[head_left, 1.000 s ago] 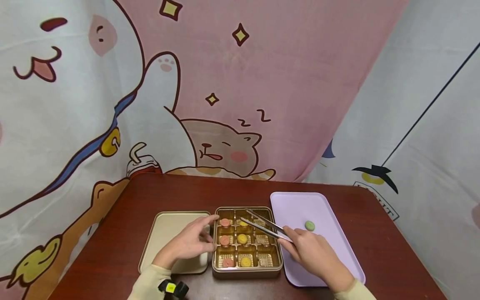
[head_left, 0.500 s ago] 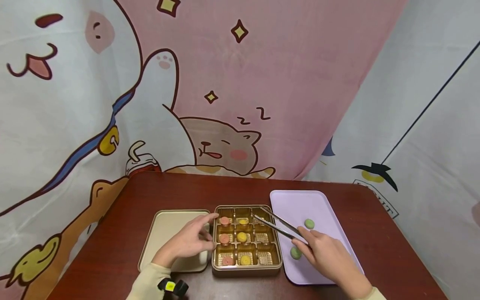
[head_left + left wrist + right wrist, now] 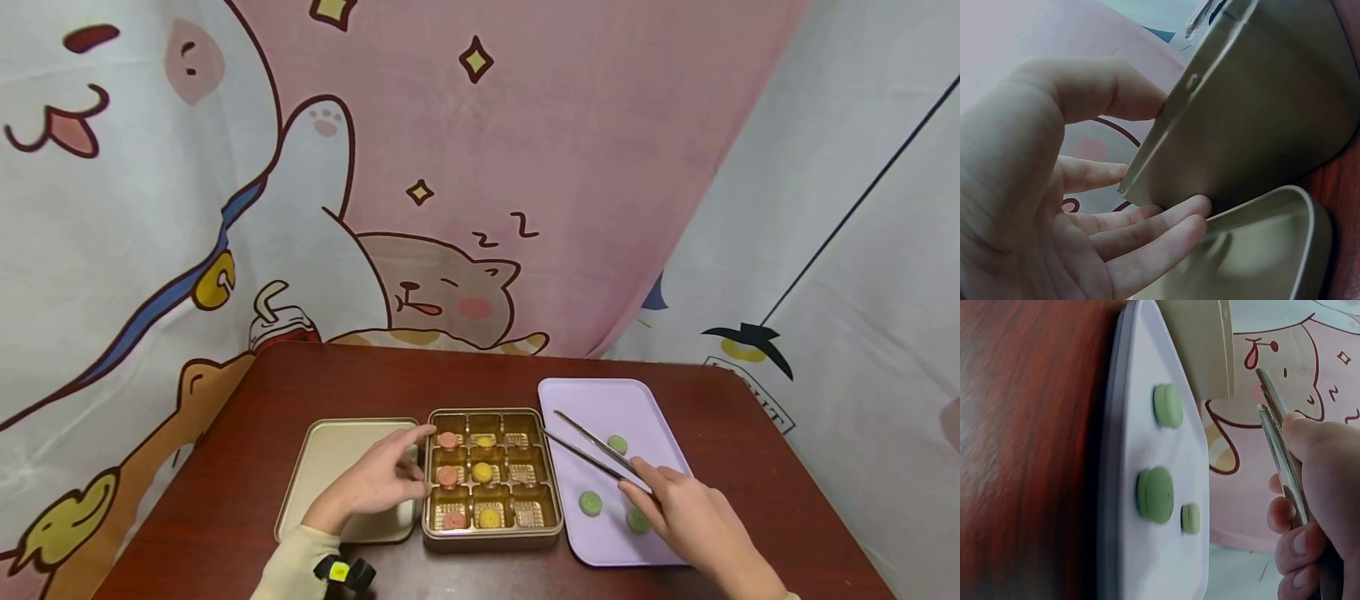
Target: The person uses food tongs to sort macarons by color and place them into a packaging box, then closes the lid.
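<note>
Tongs [image 3: 1283, 464] in right hand [image 3: 697, 518] (backdrop [image 3: 592, 183]: "Z Z")

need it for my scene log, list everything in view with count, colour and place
table: 1, red-brown, below backdrop
backdrop: 1, pink and white cartoon print, behind table
box: 1, gold, on table
pink macarons: 3, box's left column
yellow macarons: 3, box's middle column
lid or tray: 1, beige, left of box
lilac tray: 1, right of box
green macarons: 3, on lilac tray
tongs: 1, silver, above lilac tray
sleeve: 1, cream, left arm
wrist device: 1, black, by sleeve
left grip: 1, bare, at box's left side
right grip: 1, bare, holding tongs
</note>
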Action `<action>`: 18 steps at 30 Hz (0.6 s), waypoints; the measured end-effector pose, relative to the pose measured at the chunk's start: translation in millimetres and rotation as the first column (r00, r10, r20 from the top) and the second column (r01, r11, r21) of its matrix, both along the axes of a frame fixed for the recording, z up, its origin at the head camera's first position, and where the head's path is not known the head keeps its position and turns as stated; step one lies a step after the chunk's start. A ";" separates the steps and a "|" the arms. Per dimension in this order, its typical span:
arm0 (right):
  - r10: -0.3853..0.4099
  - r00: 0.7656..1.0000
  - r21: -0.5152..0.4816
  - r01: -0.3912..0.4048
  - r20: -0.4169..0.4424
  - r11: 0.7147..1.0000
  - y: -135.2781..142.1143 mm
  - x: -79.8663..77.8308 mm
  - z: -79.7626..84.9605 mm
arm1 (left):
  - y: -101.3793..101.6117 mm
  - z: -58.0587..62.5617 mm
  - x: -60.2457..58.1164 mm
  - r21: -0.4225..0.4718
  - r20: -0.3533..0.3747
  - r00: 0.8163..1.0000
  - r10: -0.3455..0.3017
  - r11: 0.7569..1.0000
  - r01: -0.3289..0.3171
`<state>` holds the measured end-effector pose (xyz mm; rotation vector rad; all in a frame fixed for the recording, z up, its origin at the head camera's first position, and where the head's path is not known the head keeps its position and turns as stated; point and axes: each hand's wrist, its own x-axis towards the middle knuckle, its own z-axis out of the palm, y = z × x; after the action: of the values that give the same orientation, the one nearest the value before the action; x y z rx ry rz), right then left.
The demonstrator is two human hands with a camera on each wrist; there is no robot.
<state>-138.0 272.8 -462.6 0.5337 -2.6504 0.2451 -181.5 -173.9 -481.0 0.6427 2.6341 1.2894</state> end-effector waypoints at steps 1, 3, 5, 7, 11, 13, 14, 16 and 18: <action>-0.009 1.000 0.002 0.009 0.008 1.000 2.3 0.7 -0.2 | 0.0 0.1 0.0 0.001 0.001 1.000 -0.001 1.000 0.001; -0.028 0.999 0.005 0.028 0.034 1.000 6.8 2.1 -0.8 | -0.1 0.1 0.0 0.003 0.004 1.000 -0.002 1.000 0.002; -0.055 0.996 0.011 0.054 0.067 0.998 11.1 3.8 -1.2 | -0.1 0.1 -0.1 0.004 0.006 1.000 -0.003 1.000 0.003; -0.085 0.991 0.013 0.084 0.106 0.996 15.2 5.8 -1.5 | -0.1 -0.2 -0.3 0.005 0.006 1.000 -0.003 1.000 0.003; -0.140 0.977 0.019 0.138 0.162 0.990 24.5 8.6 -2.3 | -0.4 -0.7 -0.4 0.007 0.008 1.000 -0.003 1.000 0.003; -0.162 0.969 0.023 0.161 0.184 0.987 29.3 9.5 -3.2 | -0.6 -1.0 -0.4 0.008 0.007 1.000 -0.003 1.000 0.003; -0.172 0.966 0.026 0.170 0.196 0.985 31.8 9.7 -3.8 | -0.7 -1.1 -0.4 0.008 0.007 1.000 -0.003 1.000 0.003; -0.193 0.956 0.036 0.190 0.222 0.981 36.2 10.2 -5.0 | -0.8 -1.2 -0.3 0.010 0.005 1.000 -0.004 1.000 0.004; -0.218 0.944 0.048 0.213 0.249 0.976 40.1 10.8 -6.9 | -0.8 -1.1 -0.1 0.013 0.004 1.000 -0.003 1.000 0.003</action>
<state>-127.2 312.9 -469.5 0.2251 -2.9338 0.2331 -181.6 -174.7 -482.1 0.6452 2.6220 1.3065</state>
